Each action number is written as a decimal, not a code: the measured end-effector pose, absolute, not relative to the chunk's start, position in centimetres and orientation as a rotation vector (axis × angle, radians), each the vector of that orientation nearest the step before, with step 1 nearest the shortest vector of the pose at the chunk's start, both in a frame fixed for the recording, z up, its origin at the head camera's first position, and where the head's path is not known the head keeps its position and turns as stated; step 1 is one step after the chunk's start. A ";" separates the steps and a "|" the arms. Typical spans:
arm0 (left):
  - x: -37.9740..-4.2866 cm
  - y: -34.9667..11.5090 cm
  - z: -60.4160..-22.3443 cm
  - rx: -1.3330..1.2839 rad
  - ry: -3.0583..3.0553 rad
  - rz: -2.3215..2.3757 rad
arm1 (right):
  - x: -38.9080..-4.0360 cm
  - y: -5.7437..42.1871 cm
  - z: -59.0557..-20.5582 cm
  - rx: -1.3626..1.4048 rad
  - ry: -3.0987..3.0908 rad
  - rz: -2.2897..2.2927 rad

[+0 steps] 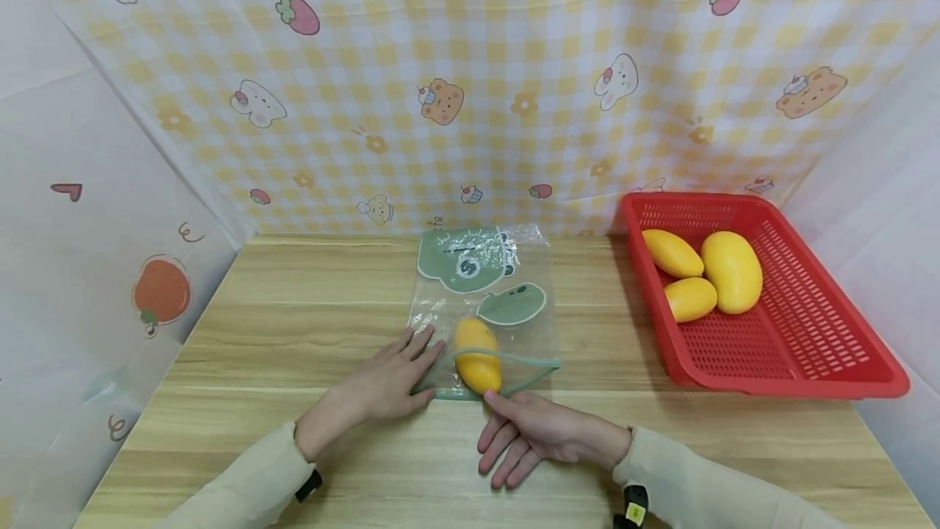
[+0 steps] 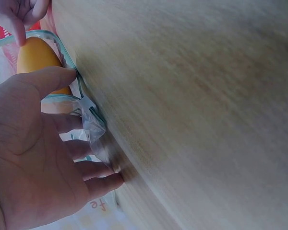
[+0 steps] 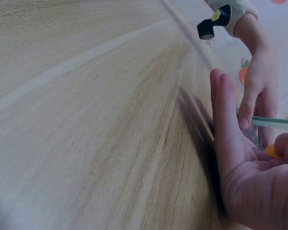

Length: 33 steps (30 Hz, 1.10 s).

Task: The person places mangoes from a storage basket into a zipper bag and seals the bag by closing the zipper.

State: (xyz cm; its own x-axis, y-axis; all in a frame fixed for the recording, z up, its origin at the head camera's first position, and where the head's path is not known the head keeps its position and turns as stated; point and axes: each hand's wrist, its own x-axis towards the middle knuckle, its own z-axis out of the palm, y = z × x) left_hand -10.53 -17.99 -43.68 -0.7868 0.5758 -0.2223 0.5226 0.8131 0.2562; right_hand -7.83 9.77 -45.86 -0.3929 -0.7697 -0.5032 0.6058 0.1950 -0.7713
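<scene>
A clear zip bag (image 1: 517,341) with green printed shapes and a green rim lies on the table, its mouth parted towards me. Just inside that mouth is a yellow mango (image 1: 476,356), its near end at the opening. My left hand (image 1: 389,378) rests with spread fingers on the bag's left edge; in the left wrist view its thumb (image 2: 57,79) touches the green rim. At the mango's near end, my right hand (image 1: 539,431) touches the fruit with the thumb tip, while its other fingers stretch out loosely below. The right wrist view hides most of the mango.
To the right stands a red plastic basket (image 1: 793,386) with several holes in its walls, holding three yellow mangoes (image 1: 732,272). A checked cloth (image 1: 514,104) hangs behind the wooden table (image 1: 294,308). White printed sheets hang at both sides.
</scene>
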 end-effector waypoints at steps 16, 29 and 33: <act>-10.4 -18.1 -43.9 0.822 2.726 0.268 | -7.8 9.7 -45.8 -0.159 1.333 -1.486; -10.2 -18.0 -43.8 0.807 2.735 0.310 | -7.7 9.6 -45.9 -0.173 1.322 -1.497; -10.2 -18.0 -43.9 0.814 2.749 0.303 | -7.7 9.7 -45.6 -0.195 1.329 -1.486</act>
